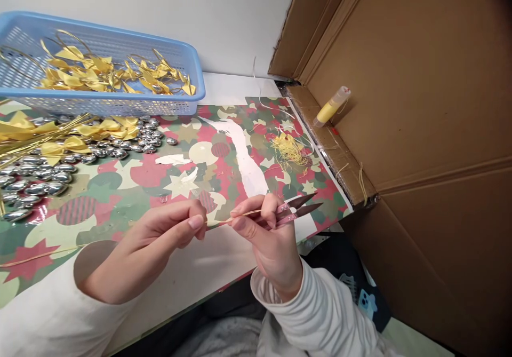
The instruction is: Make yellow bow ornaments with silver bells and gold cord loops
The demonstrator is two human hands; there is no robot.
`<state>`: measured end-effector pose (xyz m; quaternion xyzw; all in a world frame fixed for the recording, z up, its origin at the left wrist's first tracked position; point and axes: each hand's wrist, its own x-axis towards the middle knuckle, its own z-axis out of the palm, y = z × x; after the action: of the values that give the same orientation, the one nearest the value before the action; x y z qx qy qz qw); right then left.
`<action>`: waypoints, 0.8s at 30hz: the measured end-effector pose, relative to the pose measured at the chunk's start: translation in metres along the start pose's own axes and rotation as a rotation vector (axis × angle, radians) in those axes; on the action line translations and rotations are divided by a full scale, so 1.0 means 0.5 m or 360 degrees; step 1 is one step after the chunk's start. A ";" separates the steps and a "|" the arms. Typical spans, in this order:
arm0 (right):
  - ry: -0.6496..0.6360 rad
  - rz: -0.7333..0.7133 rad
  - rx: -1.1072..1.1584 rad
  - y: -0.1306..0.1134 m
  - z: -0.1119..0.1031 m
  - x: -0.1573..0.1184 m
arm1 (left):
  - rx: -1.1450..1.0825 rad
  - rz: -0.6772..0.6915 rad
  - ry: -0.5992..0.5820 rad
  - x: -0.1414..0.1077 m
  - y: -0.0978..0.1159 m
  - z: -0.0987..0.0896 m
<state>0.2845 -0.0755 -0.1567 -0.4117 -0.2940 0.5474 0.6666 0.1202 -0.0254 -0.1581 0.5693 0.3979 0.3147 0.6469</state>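
My left hand (168, 234) pinches a thin yellow thread (251, 213) between thumb and fingertips, above the table's front part. Just to its right, my right hand (268, 231) grips the same thread with thumb and forefinger. Tucked in the fingers of my right hand are small scissors (296, 210) with pink handles, their dark blades parted and pointing right. A short length of thread spans the small gap between both hands. Another yellow strand (48, 254) runs along the table at the left, passing behind my left sleeve.
A blue basket (196, 74) of yellow bows stands at the back left. Before it lie silver beads (56, 188), bows (66, 148) and gold wires. Thread scraps (290, 149) lie at the right, near a cardboard wall (420, 79) and a yellow thread spool (333, 106).
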 end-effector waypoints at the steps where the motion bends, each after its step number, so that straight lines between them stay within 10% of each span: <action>1: 0.0006 0.0002 -0.0016 0.000 0.000 0.000 | 0.0008 0.0021 -0.0002 0.001 0.003 0.002; 24: 0.0128 -0.0061 0.0038 -0.007 -0.011 0.003 | -0.0281 -0.0149 -0.0214 0.013 -0.001 -0.012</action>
<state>0.2912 -0.0756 -0.1567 -0.4198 -0.2683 0.5209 0.6932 0.1181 -0.0171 -0.1597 0.5107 0.3505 0.2792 0.7337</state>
